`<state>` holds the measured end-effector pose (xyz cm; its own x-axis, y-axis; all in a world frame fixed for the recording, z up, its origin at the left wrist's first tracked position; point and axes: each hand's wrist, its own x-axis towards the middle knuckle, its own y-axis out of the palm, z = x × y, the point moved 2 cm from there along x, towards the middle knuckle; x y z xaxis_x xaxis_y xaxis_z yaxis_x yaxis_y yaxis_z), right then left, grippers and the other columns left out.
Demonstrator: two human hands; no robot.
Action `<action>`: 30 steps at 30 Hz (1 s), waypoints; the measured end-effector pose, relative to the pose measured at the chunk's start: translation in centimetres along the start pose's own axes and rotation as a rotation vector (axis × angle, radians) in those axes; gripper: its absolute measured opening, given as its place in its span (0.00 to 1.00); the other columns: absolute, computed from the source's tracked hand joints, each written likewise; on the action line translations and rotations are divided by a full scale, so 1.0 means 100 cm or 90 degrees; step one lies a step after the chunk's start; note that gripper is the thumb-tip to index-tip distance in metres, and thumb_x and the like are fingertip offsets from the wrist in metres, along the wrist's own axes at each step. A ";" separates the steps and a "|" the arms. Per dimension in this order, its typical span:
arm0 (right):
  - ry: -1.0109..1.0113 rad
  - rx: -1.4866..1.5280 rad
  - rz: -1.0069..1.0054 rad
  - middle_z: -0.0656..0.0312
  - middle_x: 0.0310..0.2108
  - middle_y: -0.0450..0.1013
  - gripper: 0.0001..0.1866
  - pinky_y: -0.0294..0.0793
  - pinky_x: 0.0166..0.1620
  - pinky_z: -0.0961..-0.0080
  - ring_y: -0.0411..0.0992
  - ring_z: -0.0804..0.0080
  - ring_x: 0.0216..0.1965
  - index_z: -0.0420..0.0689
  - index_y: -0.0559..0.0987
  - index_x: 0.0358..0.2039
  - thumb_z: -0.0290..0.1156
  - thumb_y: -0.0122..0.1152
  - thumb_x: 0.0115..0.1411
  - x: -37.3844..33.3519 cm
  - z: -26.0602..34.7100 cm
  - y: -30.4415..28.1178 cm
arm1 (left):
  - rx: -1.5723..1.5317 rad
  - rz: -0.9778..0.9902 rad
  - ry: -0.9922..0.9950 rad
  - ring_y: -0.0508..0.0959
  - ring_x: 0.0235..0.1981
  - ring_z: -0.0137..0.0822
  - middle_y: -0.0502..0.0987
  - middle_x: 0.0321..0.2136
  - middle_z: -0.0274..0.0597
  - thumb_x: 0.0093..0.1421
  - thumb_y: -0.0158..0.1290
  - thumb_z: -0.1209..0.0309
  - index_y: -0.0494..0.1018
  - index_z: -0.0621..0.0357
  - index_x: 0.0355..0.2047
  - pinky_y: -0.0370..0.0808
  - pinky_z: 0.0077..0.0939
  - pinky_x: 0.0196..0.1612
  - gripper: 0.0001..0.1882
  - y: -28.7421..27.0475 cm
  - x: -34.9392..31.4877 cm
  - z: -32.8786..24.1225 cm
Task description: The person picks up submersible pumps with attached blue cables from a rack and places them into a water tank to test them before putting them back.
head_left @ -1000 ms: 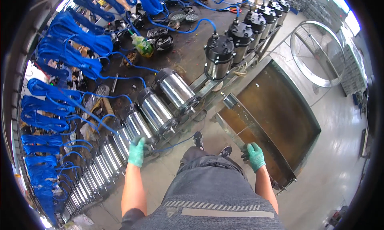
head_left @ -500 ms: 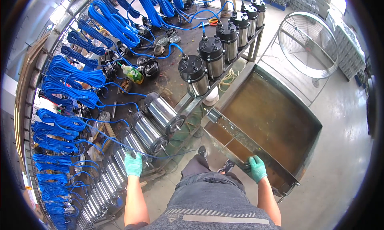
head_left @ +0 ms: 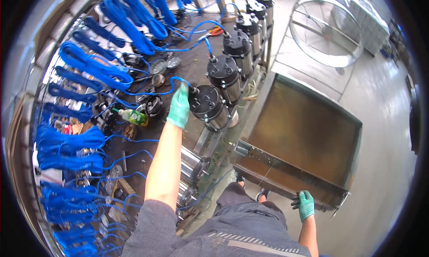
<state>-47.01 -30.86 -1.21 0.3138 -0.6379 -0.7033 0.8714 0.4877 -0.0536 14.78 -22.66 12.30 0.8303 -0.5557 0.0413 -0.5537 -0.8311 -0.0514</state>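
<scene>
My left hand (head_left: pixel 179 106), in a green glove, reaches over the bench with its fingers stretched out. It is right beside the nearest upright pump (head_left: pixel 206 106), a steel cylinder with a black cap. A blue cable (head_left: pixel 175 79) runs from that cap, close to the fingertips; whether they touch it I cannot tell. My right hand (head_left: pixel 305 204), gloved in green with dark fingertips, hangs by the near edge of a metal tank (head_left: pixel 359 136) of brownish water. Its fingers are loosely bent and apart, with nothing visible in them.
More upright pumps (head_left: pixel 237 44) line the bench edge. Steel cylinders (head_left: pixel 191 165) lie below my left arm. Coiled blue cables (head_left: pixel 71 143) hang along the left. A green bottle (head_left: pixel 134 117) and orange-handled pliers (head_left: pixel 215 31) lie on the bench (head_left: pixel 192 51). A large fan (head_left: pixel 328 31) stands behind the tank.
My left hand has left the lying steel cylinders and moved up and forward to the nearest upright pump. My right hand has come off the tank's edge, to the right and nearer me.
</scene>
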 end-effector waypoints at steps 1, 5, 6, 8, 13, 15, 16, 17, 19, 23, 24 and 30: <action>0.019 -0.003 -0.014 0.53 0.31 0.77 0.13 0.73 0.20 0.76 0.75 0.70 0.21 0.39 0.72 0.41 0.37 0.48 0.71 -0.011 0.002 0.007 | -0.058 0.033 -0.031 0.78 0.43 0.32 0.81 0.42 0.43 0.72 0.43 0.49 0.78 0.58 0.44 0.72 0.28 0.48 0.25 0.007 0.015 -0.004; 0.058 0.030 -0.085 0.53 0.31 0.77 0.14 0.73 0.23 0.75 0.75 0.70 0.23 0.39 0.72 0.44 0.37 0.48 0.71 -0.040 -0.008 0.031 | -0.244 0.143 0.007 0.66 0.23 0.33 0.63 0.16 0.33 0.72 0.42 0.47 0.62 0.52 0.18 0.71 0.31 0.42 0.29 0.026 0.025 -0.016; 0.049 0.037 -0.096 0.54 0.31 0.77 0.15 0.74 0.22 0.75 0.76 0.69 0.22 0.40 0.73 0.44 0.41 0.50 0.71 -0.043 -0.017 0.033 | -0.259 0.173 0.038 0.63 0.22 0.32 0.59 0.15 0.32 0.72 0.42 0.47 0.58 0.50 0.17 0.71 0.32 0.41 0.29 0.028 0.023 -0.018; 0.066 0.045 -0.098 0.54 0.31 0.77 0.16 0.75 0.23 0.75 0.76 0.68 0.22 0.39 0.74 0.45 0.40 0.50 0.71 -0.047 -0.020 0.045 | -0.241 0.157 0.039 0.60 0.19 0.30 0.55 0.13 0.30 0.72 0.42 0.49 0.54 0.49 0.15 0.65 0.29 0.31 0.30 0.029 0.012 -0.022; 0.068 -0.034 -0.037 0.52 0.33 0.78 0.14 0.75 0.27 0.73 0.76 0.70 0.25 0.40 0.75 0.45 0.37 0.51 0.70 -0.036 0.000 0.083 | -0.114 0.091 0.074 0.56 0.15 0.29 0.53 0.11 0.29 0.71 0.45 0.50 0.53 0.49 0.11 0.59 0.28 0.24 0.33 0.057 -0.075 -0.057; 0.028 -0.184 -0.022 0.54 0.36 0.79 0.17 0.74 0.43 0.70 0.77 0.69 0.38 0.38 0.78 0.43 0.41 0.54 0.66 -0.016 0.000 0.096 | -0.050 0.080 0.102 0.59 0.15 0.30 0.57 0.11 0.30 0.71 0.44 0.48 0.56 0.50 0.11 0.62 0.30 0.26 0.33 0.062 -0.098 -0.082; -0.022 -0.276 0.019 0.51 0.37 0.79 0.19 0.74 0.44 0.69 0.77 0.67 0.40 0.39 0.78 0.45 0.42 0.54 0.66 -0.032 0.061 0.120 | -0.009 0.058 0.110 0.61 0.16 0.30 0.58 0.11 0.31 0.72 0.42 0.47 0.57 0.51 0.11 0.64 0.31 0.28 0.33 0.058 -0.107 -0.099; -0.083 -0.288 0.041 0.50 0.38 0.80 0.20 0.75 0.45 0.68 0.78 0.65 0.39 0.38 0.77 0.45 0.43 0.53 0.66 -0.022 0.058 0.128 | -0.092 0.097 0.116 0.61 0.15 0.30 0.57 0.11 0.30 0.73 0.41 0.49 0.56 0.49 0.11 0.67 0.33 0.33 0.33 0.061 -0.113 -0.122; 0.007 -0.220 0.161 0.48 0.41 0.79 0.22 0.76 0.46 0.66 0.80 0.62 0.42 0.38 0.77 0.47 0.45 0.50 0.67 -0.006 0.069 0.151 | -0.182 0.183 0.153 0.61 0.15 0.31 0.56 0.09 0.30 0.74 0.37 0.51 0.55 0.47 0.11 0.70 0.39 0.42 0.32 0.071 -0.132 -0.162; -0.013 0.257 0.366 0.50 0.53 0.74 0.33 0.71 0.59 0.66 0.70 0.65 0.58 0.38 0.68 0.62 0.54 0.45 0.71 0.004 0.088 0.202 | -0.243 0.254 0.174 0.63 0.13 0.32 0.56 0.07 0.29 0.74 0.35 0.51 0.54 0.44 0.11 0.70 0.42 0.48 0.32 0.105 -0.182 -0.190; 0.087 0.441 0.386 0.53 0.49 0.76 0.32 0.74 0.55 0.67 0.74 0.65 0.49 0.38 0.72 0.58 0.55 0.43 0.72 0.006 0.087 0.210 | -0.265 0.244 0.153 0.62 0.13 0.32 0.55 0.07 0.29 0.74 0.35 0.51 0.54 0.44 0.11 0.70 0.42 0.48 0.32 0.116 -0.195 -0.191; -0.081 0.196 0.043 0.63 0.33 0.79 0.26 0.75 0.40 0.71 0.75 0.73 0.33 0.41 0.80 0.39 0.49 0.39 0.74 0.016 0.036 0.109 | -0.336 0.199 -0.057 0.60 0.18 0.33 0.51 0.11 0.29 0.71 0.44 0.48 0.52 0.44 0.12 0.61 0.30 0.28 0.31 0.150 -0.237 -0.108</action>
<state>-35.64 -28.67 -0.35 0.4024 -0.6891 -0.6026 0.9139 0.3412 0.2201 -13.85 -22.14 21.33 0.6130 -0.7899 0.0190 -0.7092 -0.5395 0.4539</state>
